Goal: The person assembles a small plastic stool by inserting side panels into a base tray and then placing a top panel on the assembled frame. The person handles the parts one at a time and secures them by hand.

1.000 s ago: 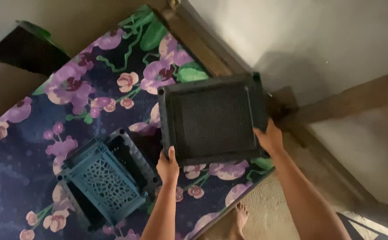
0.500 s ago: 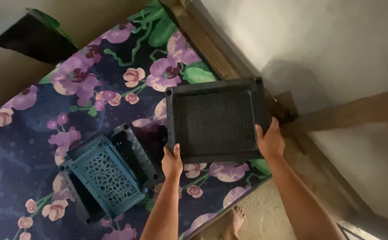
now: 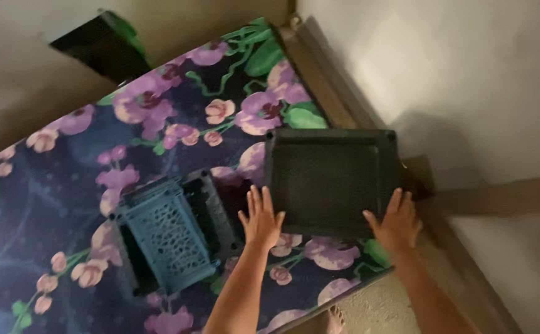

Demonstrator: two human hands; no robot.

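Your left hand (image 3: 260, 218) lies flat with fingers spread, released, at the near-left corner of the black mesh crate (image 3: 330, 178). Your right hand (image 3: 398, 219) is likewise released, fingers extended, touching the crate's near-right edge. The crate rests on the floral-print sheet (image 3: 65, 185), close to its right border. Left of the crate, a teal lattice basket (image 3: 168, 232) lies on a black crate frame (image 3: 217, 207).

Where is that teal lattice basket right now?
In the head view, the teal basket lies on the floral sheet, nested in a black crate, just left of the left hand.
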